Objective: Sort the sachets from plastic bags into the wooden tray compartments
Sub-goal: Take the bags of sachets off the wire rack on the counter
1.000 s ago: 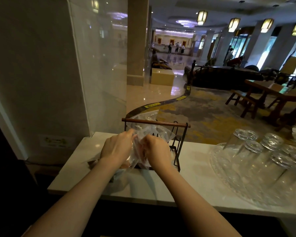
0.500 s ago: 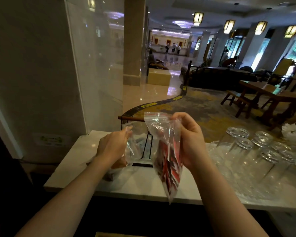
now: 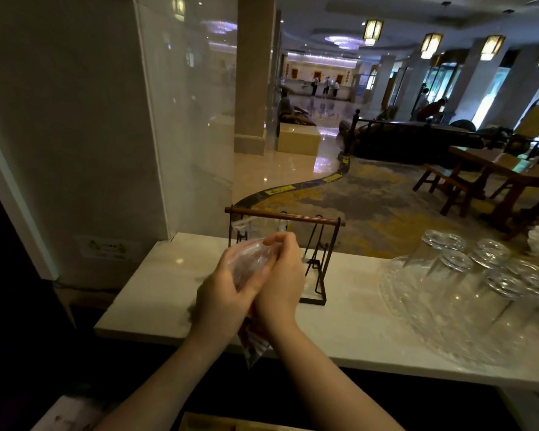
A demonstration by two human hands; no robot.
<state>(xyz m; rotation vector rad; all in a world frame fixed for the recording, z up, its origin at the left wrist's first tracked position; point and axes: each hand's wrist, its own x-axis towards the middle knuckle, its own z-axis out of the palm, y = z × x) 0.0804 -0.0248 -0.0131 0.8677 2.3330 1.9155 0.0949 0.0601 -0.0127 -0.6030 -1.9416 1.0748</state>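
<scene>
A clear plastic bag [image 3: 252, 262] of red and white sachets hangs upright between both hands above the front of the white counter [image 3: 156, 293]. My left hand [image 3: 221, 297] grips its left side. My right hand [image 3: 282, 281] pinches the bag's top edge on the right. The bag's lower end, where the red sachets [image 3: 254, 345] show, pokes out below my wrists. A strip of light wood, the wooden tray [image 3: 231, 424], shows at the bottom edge of the view, mostly cut off.
A black wire rack with a wooden bar [image 3: 283, 216] stands on the counter just behind my hands. A clear glass tray [image 3: 395, 293] of several upturned glasses [image 3: 455, 265] fills the counter's right side. A wall and glass panel [image 3: 184, 119] close off the left.
My right hand, which held the sachet bag up at the right, has brought it down and left to meet my left hand. Both hands now grip the same bag.
</scene>
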